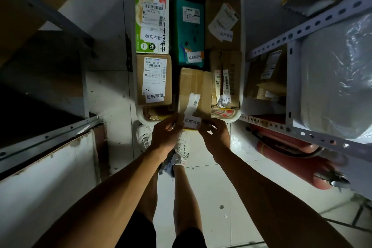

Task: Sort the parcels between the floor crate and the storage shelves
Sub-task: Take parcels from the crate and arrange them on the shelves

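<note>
— Parcels fill the crate point(141, 116) on the floor, labels up. Which one is in hand?

— A flat brown box point(194, 94), held at its near end over the crate's near edge. The left hand point(164, 137) pinches its near left corner; the right hand point(214, 137) grips the near right corner. Both are curled round the cardboard, neither is free.

— Going in or coming out?

— I cannot tell from this alone. It lies tilted above the others, between a labelled brown box point(154, 79) at the crate's left edge and a taped one point(225, 78) at its right edge. My guess is a lift-out for the shelves.

— Where would it go?

— Likely the metal shelves point(302, 28) to the right, where a brown parcel point(267, 74) and a white bag point(338, 78) already sit. The next move calls for a firm two-handed hold, a clean lift clear of the teal box point(188, 30) beyond it, then a turn toward an open gap on a shelf.
</note>
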The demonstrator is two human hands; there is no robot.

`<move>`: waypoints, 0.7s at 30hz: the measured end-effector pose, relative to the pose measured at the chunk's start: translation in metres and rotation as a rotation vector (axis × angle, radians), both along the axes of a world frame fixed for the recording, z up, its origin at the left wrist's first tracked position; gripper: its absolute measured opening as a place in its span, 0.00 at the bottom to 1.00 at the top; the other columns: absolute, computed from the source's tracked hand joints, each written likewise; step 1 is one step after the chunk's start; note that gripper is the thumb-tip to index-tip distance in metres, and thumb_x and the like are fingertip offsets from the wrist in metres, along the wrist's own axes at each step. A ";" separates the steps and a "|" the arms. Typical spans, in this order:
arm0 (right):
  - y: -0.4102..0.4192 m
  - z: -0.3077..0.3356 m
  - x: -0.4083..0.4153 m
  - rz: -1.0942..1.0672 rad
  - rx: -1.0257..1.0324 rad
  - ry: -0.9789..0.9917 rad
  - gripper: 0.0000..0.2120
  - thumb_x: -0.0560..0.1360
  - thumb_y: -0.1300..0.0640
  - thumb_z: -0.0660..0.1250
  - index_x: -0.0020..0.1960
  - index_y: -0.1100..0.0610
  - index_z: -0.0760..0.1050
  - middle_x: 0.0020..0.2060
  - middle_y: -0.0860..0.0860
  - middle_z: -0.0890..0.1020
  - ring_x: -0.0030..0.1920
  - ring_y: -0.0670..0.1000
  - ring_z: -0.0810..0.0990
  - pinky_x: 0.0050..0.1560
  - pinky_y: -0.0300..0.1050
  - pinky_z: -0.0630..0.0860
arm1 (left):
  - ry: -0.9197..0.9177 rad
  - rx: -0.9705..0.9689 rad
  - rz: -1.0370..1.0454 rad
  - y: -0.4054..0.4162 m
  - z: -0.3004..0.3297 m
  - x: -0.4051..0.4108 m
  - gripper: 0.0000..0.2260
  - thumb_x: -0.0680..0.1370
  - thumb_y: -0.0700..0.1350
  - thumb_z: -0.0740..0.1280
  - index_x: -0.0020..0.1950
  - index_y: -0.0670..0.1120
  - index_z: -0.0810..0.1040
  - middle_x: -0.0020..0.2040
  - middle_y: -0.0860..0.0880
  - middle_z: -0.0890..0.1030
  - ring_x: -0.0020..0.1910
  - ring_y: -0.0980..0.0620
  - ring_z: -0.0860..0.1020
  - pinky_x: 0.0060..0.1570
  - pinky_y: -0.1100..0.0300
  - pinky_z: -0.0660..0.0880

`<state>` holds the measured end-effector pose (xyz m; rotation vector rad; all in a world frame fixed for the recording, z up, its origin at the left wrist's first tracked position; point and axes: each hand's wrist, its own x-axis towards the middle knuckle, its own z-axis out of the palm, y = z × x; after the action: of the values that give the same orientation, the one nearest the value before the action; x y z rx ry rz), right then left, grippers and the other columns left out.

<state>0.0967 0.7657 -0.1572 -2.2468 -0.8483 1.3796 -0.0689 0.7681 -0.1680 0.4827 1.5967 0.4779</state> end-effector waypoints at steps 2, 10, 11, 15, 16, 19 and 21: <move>0.005 0.001 -0.001 -0.030 0.020 0.088 0.17 0.72 0.61 0.78 0.48 0.41 0.77 0.51 0.44 0.84 0.51 0.40 0.82 0.42 0.28 0.77 | 0.005 0.027 -0.027 0.007 -0.001 0.004 0.14 0.78 0.50 0.74 0.64 0.51 0.83 0.53 0.59 0.85 0.47 0.73 0.79 0.41 0.77 0.74; 0.028 -0.007 -0.003 0.144 -0.063 0.175 0.28 0.72 0.65 0.76 0.68 0.49 0.73 0.65 0.52 0.77 0.65 0.51 0.76 0.44 0.25 0.75 | -0.014 -0.013 -0.118 0.026 -0.014 0.017 0.12 0.80 0.44 0.71 0.63 0.53 0.81 0.45 0.65 0.83 0.46 0.68 0.80 0.34 0.78 0.72; 0.029 -0.008 -0.003 0.178 -0.067 0.154 0.29 0.73 0.65 0.76 0.69 0.50 0.72 0.67 0.53 0.74 0.67 0.53 0.74 0.48 0.28 0.77 | 0.000 0.008 -0.154 0.026 -0.013 0.017 0.12 0.80 0.45 0.71 0.62 0.55 0.80 0.43 0.68 0.83 0.44 0.71 0.80 0.35 0.78 0.72; 0.032 0.003 0.001 0.382 -0.265 -0.096 0.30 0.76 0.54 0.73 0.75 0.46 0.68 0.77 0.52 0.58 0.74 0.59 0.59 0.71 0.55 0.66 | 0.084 0.090 -0.284 0.030 0.004 0.012 0.12 0.82 0.41 0.66 0.63 0.53 0.76 0.56 0.50 0.84 0.57 0.55 0.81 0.46 0.64 0.77; 0.033 0.012 0.002 0.398 -0.284 -0.123 0.30 0.76 0.53 0.73 0.75 0.46 0.68 0.76 0.53 0.58 0.73 0.60 0.59 0.70 0.55 0.65 | 0.117 0.099 -0.314 0.031 0.013 0.009 0.13 0.82 0.38 0.64 0.66 0.48 0.75 0.59 0.46 0.83 0.59 0.51 0.80 0.49 0.61 0.78; 0.035 0.054 0.004 0.474 -0.268 -0.175 0.27 0.75 0.56 0.72 0.73 0.49 0.70 0.72 0.56 0.64 0.71 0.61 0.66 0.70 0.54 0.70 | 0.250 0.158 -0.422 0.030 0.057 -0.004 0.18 0.79 0.33 0.65 0.68 0.45 0.75 0.61 0.51 0.82 0.59 0.52 0.80 0.49 0.76 0.74; 0.038 0.092 0.002 0.620 -0.256 -0.254 0.26 0.75 0.55 0.70 0.72 0.50 0.70 0.70 0.56 0.67 0.71 0.59 0.66 0.67 0.53 0.72 | 0.412 0.226 -0.562 0.032 0.098 -0.019 0.19 0.78 0.35 0.67 0.68 0.47 0.76 0.63 0.48 0.81 0.59 0.49 0.80 0.48 0.75 0.72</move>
<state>0.0992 0.8035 -0.0651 -2.5053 -1.6449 1.5359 -0.0878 0.7996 -0.0701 1.2225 1.7056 0.1289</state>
